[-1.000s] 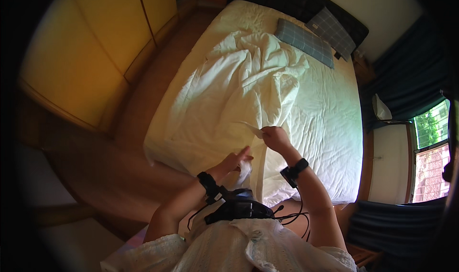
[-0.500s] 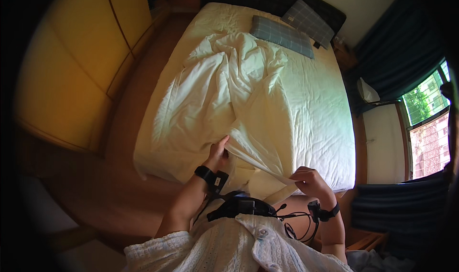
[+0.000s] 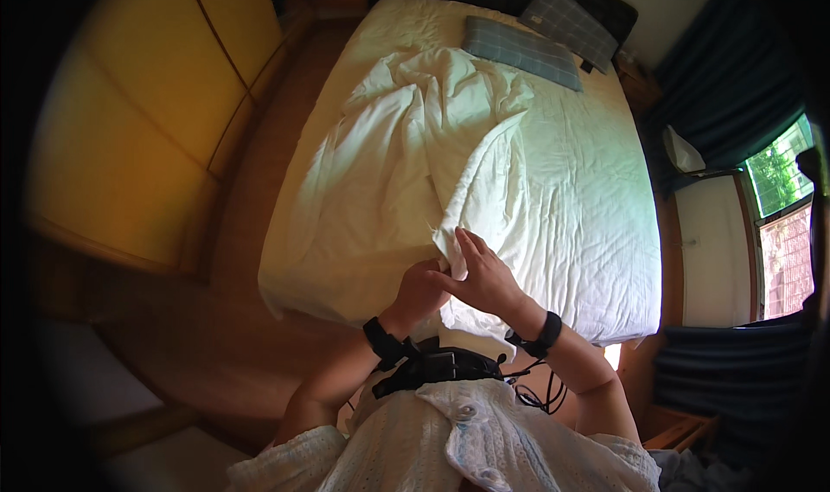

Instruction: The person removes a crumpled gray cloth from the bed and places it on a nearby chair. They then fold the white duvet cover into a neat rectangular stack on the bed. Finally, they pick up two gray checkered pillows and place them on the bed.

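The person stands at the foot of the bed [image 3: 605,258], and both hands meet at the near end of the white duvet [image 3: 406,172] that lies rumpled over the bed. The left hand [image 3: 421,291] is curled into a loose fist just at the foot edge of the bed, its fingers closed around a fold of the duvet, though how much cloth it has inside the fist is hard to make out from this angle. The right hand [image 3: 482,276] is touching the left one, on its right side, with the fingers stretched out flat and pointing up the bed; they press against the raised corner of the duvet, and the thumb seems to pinch that corner from below. Each wrist carries a black band.

The duvet is bunched in a long ridge running from the foot of the bed up toward its head, heaped mostly on the bed's left half, while the right half of the bed shows a creased white sheet. Two grey checked pillows [image 3: 519,49] lie at the head of the bed, well apart from the hands. A yellow wardrobe [image 3: 138,146] stands to the left of the bed across a strip of wooden floor [image 3: 251,189], and a window [image 3: 782,198] with dark blue curtains [image 3: 735,77] is off to the bed's right
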A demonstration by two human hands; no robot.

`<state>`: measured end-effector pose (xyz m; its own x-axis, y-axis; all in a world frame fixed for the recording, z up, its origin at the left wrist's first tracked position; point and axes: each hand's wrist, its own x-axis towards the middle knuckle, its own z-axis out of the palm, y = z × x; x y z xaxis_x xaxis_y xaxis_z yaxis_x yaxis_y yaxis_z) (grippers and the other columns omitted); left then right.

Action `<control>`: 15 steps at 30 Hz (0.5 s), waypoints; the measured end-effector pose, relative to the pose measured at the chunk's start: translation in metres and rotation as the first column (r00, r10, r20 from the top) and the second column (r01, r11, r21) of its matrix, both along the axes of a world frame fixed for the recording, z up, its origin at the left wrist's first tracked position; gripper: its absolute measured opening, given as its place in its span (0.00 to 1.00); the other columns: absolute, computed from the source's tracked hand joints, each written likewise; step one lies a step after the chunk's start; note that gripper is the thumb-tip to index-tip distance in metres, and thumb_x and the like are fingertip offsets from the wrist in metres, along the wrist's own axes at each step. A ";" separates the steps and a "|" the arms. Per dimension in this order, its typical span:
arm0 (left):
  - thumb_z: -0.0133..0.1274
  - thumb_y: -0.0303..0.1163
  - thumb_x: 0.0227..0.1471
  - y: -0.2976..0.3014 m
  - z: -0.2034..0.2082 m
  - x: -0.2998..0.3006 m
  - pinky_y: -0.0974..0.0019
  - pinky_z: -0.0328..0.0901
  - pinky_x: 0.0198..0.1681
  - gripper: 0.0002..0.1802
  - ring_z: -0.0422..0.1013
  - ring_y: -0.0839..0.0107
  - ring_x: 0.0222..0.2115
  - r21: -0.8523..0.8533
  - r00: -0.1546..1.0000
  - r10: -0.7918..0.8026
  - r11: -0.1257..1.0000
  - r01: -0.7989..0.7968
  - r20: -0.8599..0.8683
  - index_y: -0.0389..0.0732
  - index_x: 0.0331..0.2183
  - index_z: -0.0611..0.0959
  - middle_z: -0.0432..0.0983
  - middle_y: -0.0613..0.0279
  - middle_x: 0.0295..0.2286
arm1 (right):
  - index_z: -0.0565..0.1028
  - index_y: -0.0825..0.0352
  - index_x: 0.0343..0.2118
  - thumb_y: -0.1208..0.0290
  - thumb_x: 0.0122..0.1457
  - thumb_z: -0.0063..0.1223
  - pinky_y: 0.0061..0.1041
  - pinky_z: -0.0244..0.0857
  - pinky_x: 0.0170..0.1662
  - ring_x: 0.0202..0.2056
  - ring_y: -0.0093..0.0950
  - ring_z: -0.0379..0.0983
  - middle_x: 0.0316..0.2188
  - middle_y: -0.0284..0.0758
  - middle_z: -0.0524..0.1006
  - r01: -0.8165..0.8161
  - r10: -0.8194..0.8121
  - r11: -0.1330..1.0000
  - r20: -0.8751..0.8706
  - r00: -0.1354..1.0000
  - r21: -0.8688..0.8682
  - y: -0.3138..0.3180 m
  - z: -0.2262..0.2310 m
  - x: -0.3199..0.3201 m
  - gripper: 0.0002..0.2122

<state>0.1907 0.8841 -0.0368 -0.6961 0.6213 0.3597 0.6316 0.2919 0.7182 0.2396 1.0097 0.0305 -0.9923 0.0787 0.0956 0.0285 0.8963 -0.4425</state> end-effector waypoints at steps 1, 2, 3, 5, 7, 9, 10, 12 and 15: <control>0.54 0.28 0.35 -0.001 0.003 0.003 0.60 0.64 0.25 0.05 0.69 0.59 0.23 0.040 0.994 -0.031 0.999 0.027 0.109 0.41 0.23 0.77 0.71 0.56 0.20 | 0.65 0.72 0.46 0.51 0.49 0.50 0.31 0.67 0.39 0.39 0.44 0.70 0.45 0.49 0.66 -0.013 0.014 1.000 -0.097 0.995 0.016 -0.007 0.000 -0.006 0.29; 0.54 0.28 0.35 -0.003 0.006 0.006 0.60 0.64 0.25 0.06 0.69 0.59 0.23 0.064 0.982 -0.060 0.997 0.049 0.180 0.41 0.23 0.76 0.71 0.56 0.21 | 0.66 0.71 0.44 0.53 0.49 0.49 0.32 0.67 0.37 0.36 0.44 0.70 0.42 0.48 0.68 0.003 -0.002 1.000 0.027 1.000 -0.027 -0.010 -0.001 -0.009 0.25; 0.54 0.28 0.36 -0.005 0.007 0.009 0.60 0.64 0.25 0.06 0.69 0.58 0.23 0.044 0.996 -0.073 0.997 0.071 0.053 0.41 0.25 0.77 0.71 0.55 0.21 | 0.68 0.69 0.41 0.55 0.50 0.49 0.33 0.67 0.35 0.34 0.43 0.71 0.39 0.47 0.70 0.000 0.010 0.998 0.164 0.986 -0.062 -0.011 -0.002 -0.010 0.22; 0.53 0.28 0.38 -0.010 0.007 0.013 0.59 0.64 0.24 0.08 0.69 0.57 0.23 -0.024 0.978 -0.099 0.995 0.096 -0.184 0.42 0.27 0.77 0.70 0.53 0.20 | 0.71 0.68 0.33 0.62 0.55 0.44 0.36 0.65 0.29 0.27 0.43 0.71 0.27 0.44 0.75 -0.109 0.117 0.992 0.147 0.982 -0.059 -0.004 -0.007 -0.008 0.13; 0.52 0.28 0.41 -0.015 0.005 0.017 0.59 0.63 0.23 0.07 0.69 0.56 0.22 -0.045 0.994 -0.081 0.996 0.078 -0.075 0.41 0.28 0.78 0.70 0.52 0.20 | 0.73 0.68 0.31 0.63 0.56 0.43 0.32 0.64 0.29 0.26 0.41 0.71 0.24 0.45 0.74 0.052 -0.004 0.942 0.144 0.990 -0.331 0.005 -0.014 -0.003 0.12; 0.51 0.28 0.43 -0.018 0.004 0.018 0.59 0.63 0.22 0.10 0.69 0.55 0.21 -0.008 0.997 -0.059 0.998 0.060 0.056 0.40 0.33 0.77 0.70 0.50 0.21 | 0.72 0.69 0.31 0.64 0.57 0.41 0.27 0.63 0.31 0.26 0.39 0.70 0.22 0.44 0.73 0.159 -0.068 0.803 0.176 0.982 -0.575 0.013 -0.020 0.002 0.12; 0.51 0.28 0.44 -0.019 0.004 0.018 0.59 0.63 0.22 0.14 0.69 0.54 0.21 0.050 0.991 -0.056 0.998 0.050 0.124 0.40 0.37 0.75 0.71 0.49 0.21 | 0.71 0.72 0.31 0.66 0.58 0.41 0.26 0.62 0.32 0.27 0.37 0.69 0.23 0.43 0.72 0.159 -0.083 0.753 0.147 0.986 -0.639 0.016 -0.023 0.003 0.12; 0.50 0.27 0.45 -0.017 0.006 0.016 0.59 0.63 0.21 0.22 0.69 0.52 0.20 0.131 0.968 -0.020 0.991 -0.013 0.251 0.40 0.45 0.68 0.71 0.47 0.23 | 0.70 0.72 0.31 0.67 0.57 0.40 0.33 0.62 0.33 0.30 0.47 0.67 0.27 0.47 0.70 0.098 -0.079 0.885 0.061 0.995 -0.455 0.018 -0.028 0.007 0.12; 0.52 0.27 0.44 -0.011 0.009 0.014 0.61 0.64 0.23 0.45 0.71 0.53 0.22 0.157 0.905 0.059 0.978 -0.136 0.421 0.40 0.56 0.41 0.73 0.45 0.28 | 0.68 0.74 0.24 0.70 0.56 0.43 0.29 0.60 0.29 0.24 0.39 0.65 0.23 0.43 0.67 0.062 -0.096 0.915 -0.065 0.993 -0.399 0.013 -0.031 0.009 0.11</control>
<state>0.2042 0.8730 -0.0280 -0.8596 0.4952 0.1255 0.2425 0.1794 0.9534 0.2490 1.0232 -0.0004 -0.9715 0.2043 0.1202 0.0409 0.6437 -0.7642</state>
